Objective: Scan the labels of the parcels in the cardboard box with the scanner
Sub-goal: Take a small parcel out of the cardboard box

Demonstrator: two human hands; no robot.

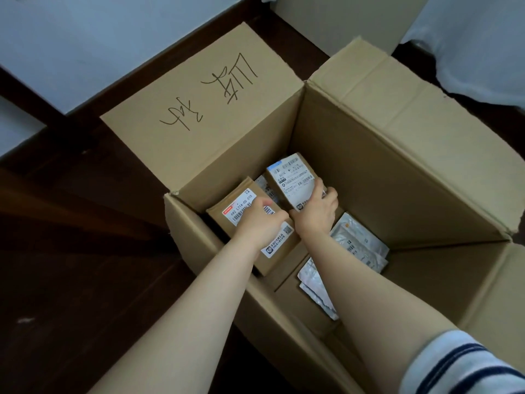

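Note:
A big open cardboard box (369,172) stands on the floor with parcels at its bottom. Both my arms reach down into it. My left hand (260,220) lies on a small brown parcel (241,200) with a white label, fingers curled over its right edge. My right hand (316,209) grips a second brown parcel (292,174), tilted up so its white label faces me. Several silver-grey plastic mailers (356,240) lie to the right, and another mailer (315,285) sits nearer me. No scanner is visible.
The box's far flap (204,115), with handwritten characters, leans outward to the upper left. The right flaps (420,115) stand open. Dark wooden floor (71,251) surrounds the box. A white wall (71,38) and pale furniture lie beyond.

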